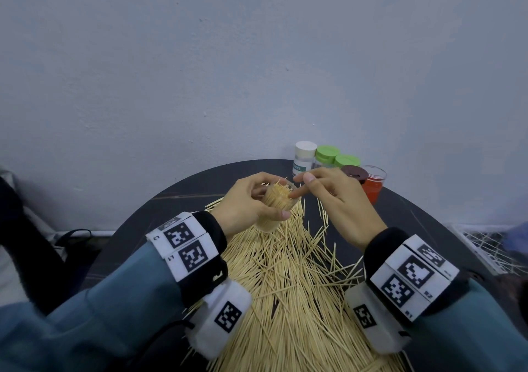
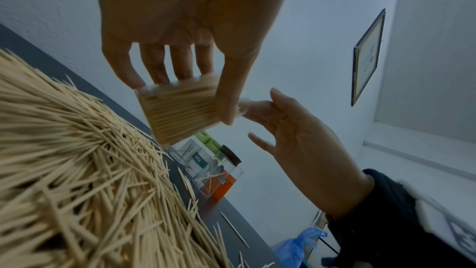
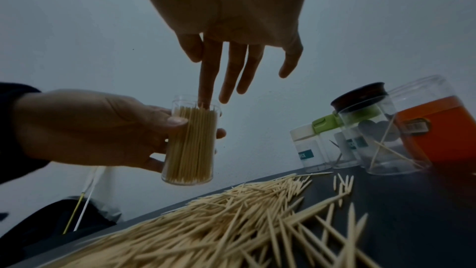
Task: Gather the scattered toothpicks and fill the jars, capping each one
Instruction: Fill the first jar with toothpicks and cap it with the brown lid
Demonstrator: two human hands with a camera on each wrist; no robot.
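head view. left hand was wrapped round a clear toothpick jar, held clear of the dark round counter and tilted, its open mouth aimed up and away toward the right hand. the jar was packed with toothpicks standing along its long axis. the right grip was open and carried nothing, index fingertip resting on the toothpick tips at the mouth. the right hand lay nearer the mouth, so any tamping would, by judgement, run down the jar's axis. a loose toothpick heap covered the counter beneath and toward the wearer. capped jars stood at the far rim, well apart from the grip; the wrists hid part of the heap.

left wrist view. left hand fingers and thumb clasped the toothpick jar across its side, the jar lying nearly level here. the right hand met its mouth end, the contact blurred and partly behind the thumb. an uncapped clear jar with a few stray toothpicks stood beyond.

right wrist view. the toothpick jar appeared near upright in the left hand. the right index finger reached straight down into its mouth, other fingers spread and free. no cap for this jar could be made out. the brown-lidded jar and orange-labelled jar stood to the right, labels unreadable.
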